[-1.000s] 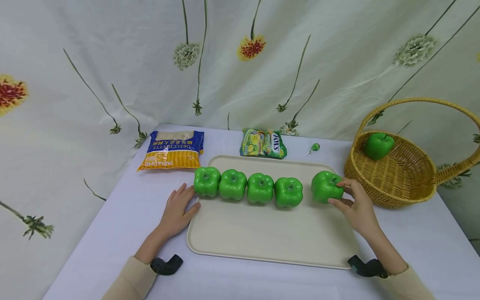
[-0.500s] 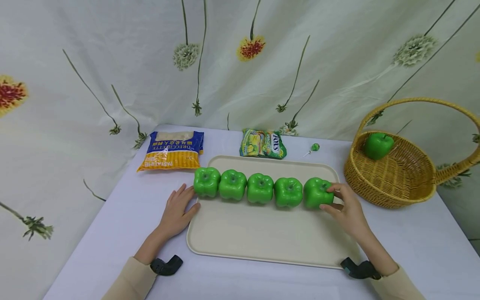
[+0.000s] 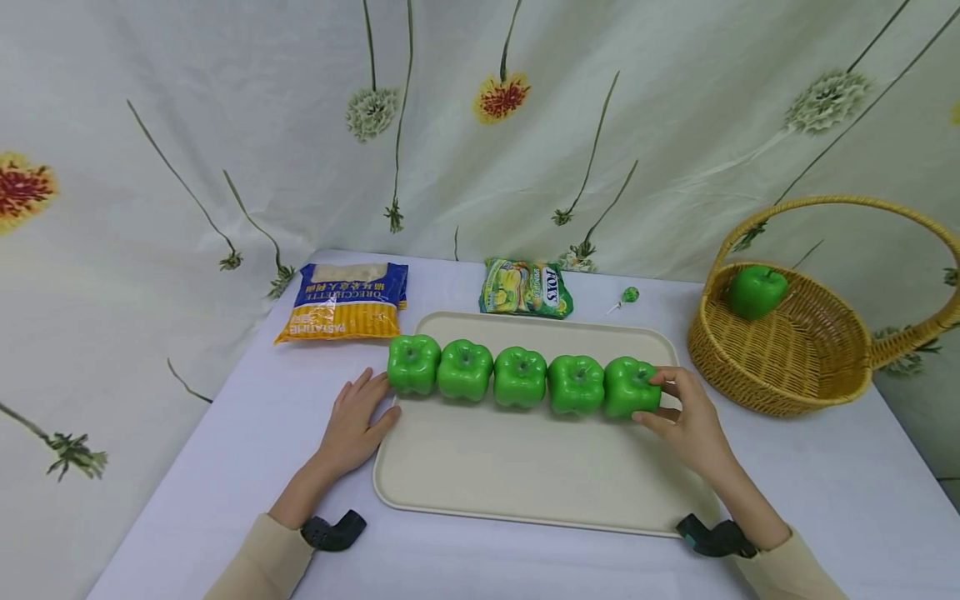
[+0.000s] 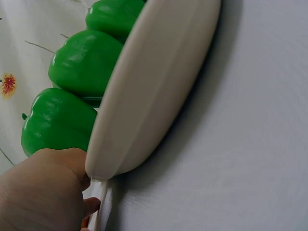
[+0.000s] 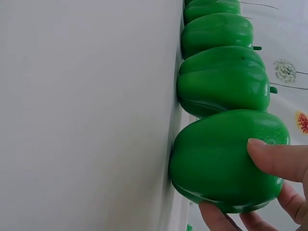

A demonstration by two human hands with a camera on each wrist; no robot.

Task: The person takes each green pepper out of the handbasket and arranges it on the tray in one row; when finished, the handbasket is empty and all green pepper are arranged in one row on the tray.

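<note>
Several green bell peppers stand side by side in a row on a beige tray (image 3: 525, 475). My right hand (image 3: 692, 421) holds the rightmost bell pepper (image 3: 628, 388) between thumb and fingers; the right wrist view shows this bell pepper (image 5: 221, 159) touching its neighbour (image 5: 224, 82) and standing on the tray. At the tray's left edge, my left hand (image 3: 358, 423) rests with its fingers fairly straight, fingertips by the leftmost bell pepper (image 3: 413, 364). In the left wrist view part of that hand (image 4: 45, 187) is hidden behind the tray's rim (image 4: 154, 86).
A wicker basket (image 3: 795, 383) with one green bell pepper (image 3: 757, 292) inside stands at the right. Behind the tray lie a blue and orange pasta bag (image 3: 345, 302), a green Fox's candy bag (image 3: 527, 287) and a green lollipop (image 3: 630, 294).
My right hand has moved left and slightly toward me with the bell pepper, closing the gap to the row. The left hand has stayed in place.
</note>
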